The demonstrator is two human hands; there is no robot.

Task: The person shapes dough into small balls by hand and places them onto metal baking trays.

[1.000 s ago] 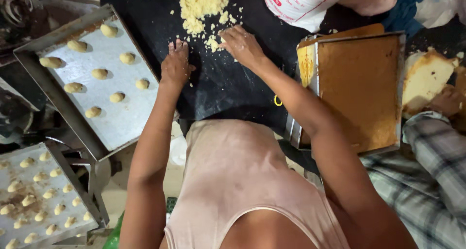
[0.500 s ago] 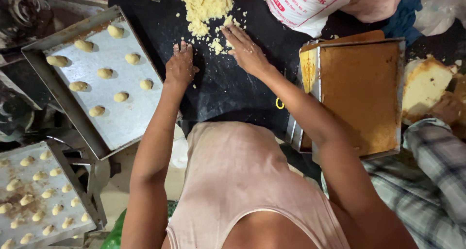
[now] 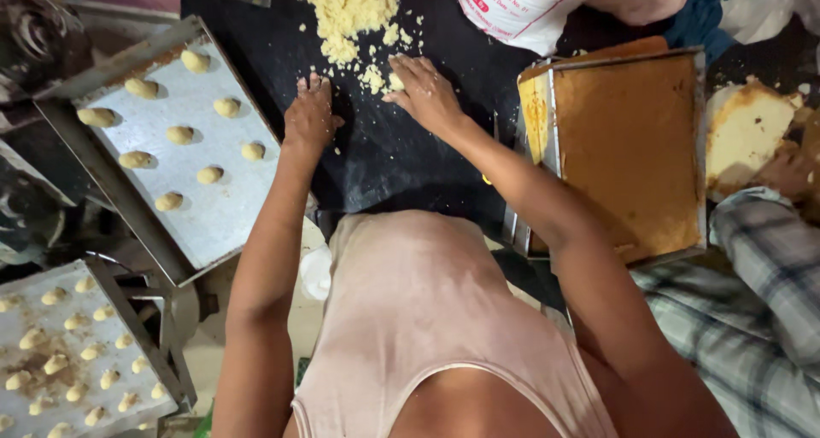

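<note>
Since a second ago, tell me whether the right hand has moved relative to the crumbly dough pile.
Yes. The right hand has reached forward toward the dough pile; its fingers now touch the loose crumbs at the pile's edge.

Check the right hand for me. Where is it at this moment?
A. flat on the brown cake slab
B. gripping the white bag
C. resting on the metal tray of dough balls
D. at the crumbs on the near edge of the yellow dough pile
D: the right hand has its fingertips among loose crumbs at the near edge of the yellow dough pile on the black worktop, apart from tray, bag and slab.
</note>
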